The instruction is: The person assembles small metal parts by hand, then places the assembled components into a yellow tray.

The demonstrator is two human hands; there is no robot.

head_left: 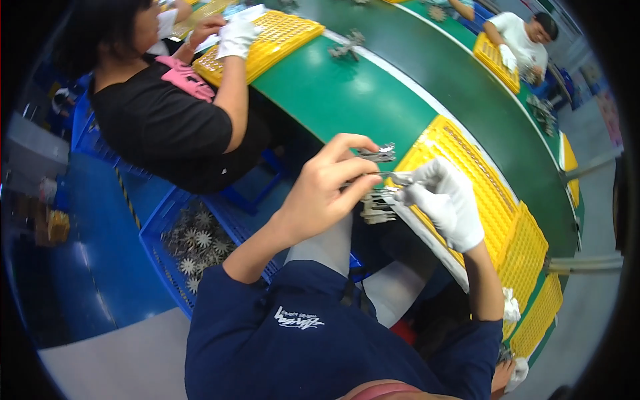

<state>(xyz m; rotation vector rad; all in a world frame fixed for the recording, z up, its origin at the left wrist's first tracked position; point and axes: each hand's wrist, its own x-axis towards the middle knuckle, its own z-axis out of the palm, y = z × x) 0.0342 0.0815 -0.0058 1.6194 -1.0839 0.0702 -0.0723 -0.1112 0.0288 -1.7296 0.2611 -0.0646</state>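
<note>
My bare left hand [325,185] pinches a small grey metal part [387,175] between thumb and fingers, above the green table's edge. My right hand [448,205], in a white glove, closes its fingertips on the other end of that part. Pronged metal pieces [378,212] show just below, between the two hands; whether they belong to the held part I cannot tell. Another small cluster of metal pieces [381,153] appears just beyond my left fingertips. The palm side of my left hand is hidden.
Yellow slotted trays [490,193] line the table's right. A spiky metal cluster [347,45] lies on the green tabletop [307,87]. Left of my legs, a blue crate [155,257] holds star-shaped metal parts [200,243]. Co-workers sit at far left [160,120] and far right [523,40].
</note>
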